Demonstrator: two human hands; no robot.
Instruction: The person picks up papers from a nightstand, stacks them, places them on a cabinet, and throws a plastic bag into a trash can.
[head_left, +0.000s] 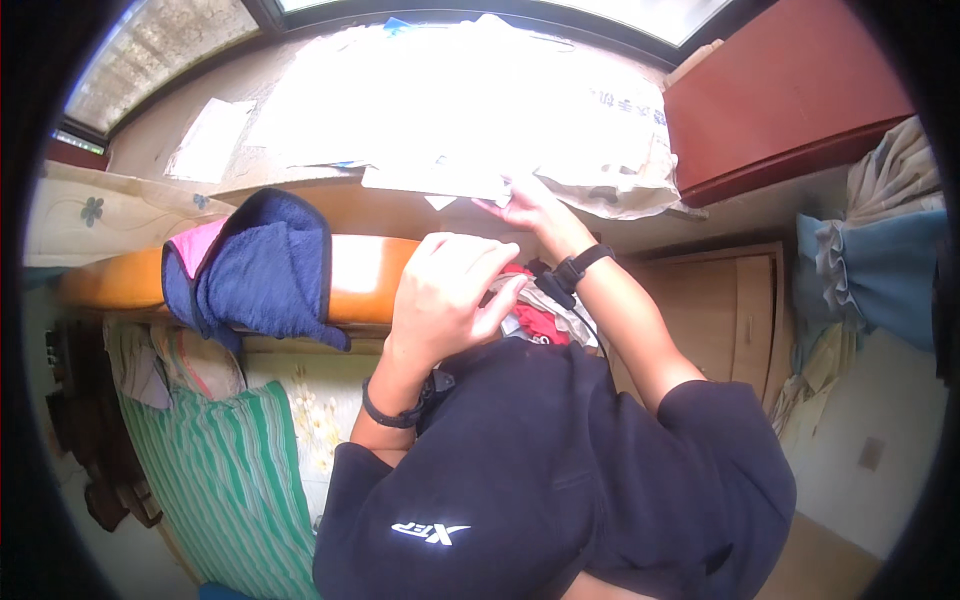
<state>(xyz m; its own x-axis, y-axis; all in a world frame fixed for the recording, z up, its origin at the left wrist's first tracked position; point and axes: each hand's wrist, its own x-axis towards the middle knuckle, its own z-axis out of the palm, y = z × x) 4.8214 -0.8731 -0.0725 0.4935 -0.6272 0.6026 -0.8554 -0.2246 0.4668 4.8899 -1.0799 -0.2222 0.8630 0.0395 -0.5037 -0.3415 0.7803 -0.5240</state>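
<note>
My right hand (535, 210) reaches to the front edge of a bright window sill. Its fingers and thumb close on the right end of a flat white sheet of paper (432, 183). Closer to my body, my left hand (448, 292) is raised in front of my chest, its bent fingers apart from the thumb and nothing visible between them. Beside the paper lies a white plastic bag (615, 165) with dark print, partly washed out by glare. Black bands circle both wrists.
A dark blue towel (270, 270) with a pink patch drapes over an orange wooden board (370, 285). Red and white cloth (545, 322) lies below my hands. A reddish box (780, 95) stands right on the sill. Green striped bedding (220, 470) is lower left, a wooden cabinet (700, 310) right.
</note>
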